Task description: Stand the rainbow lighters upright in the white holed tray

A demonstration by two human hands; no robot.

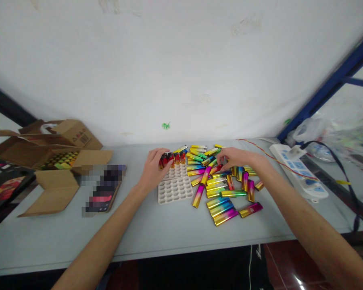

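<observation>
A white plastic tray with rows of round holes lies in the middle of the grey table. Its far row holds a few upright lighters. My left hand rests at the tray's far left corner, fingers curled against the first upright lighter. To the right lies a loose pile of several shiny rainbow-coloured lighters. My right hand reaches into the far part of that pile, fingers bent down and pinching a lighter there.
An open cardboard box with more lighters stands at the far left, beside a dark flat pack. A white power strip with cables lies at the right. A white wall rises behind the table.
</observation>
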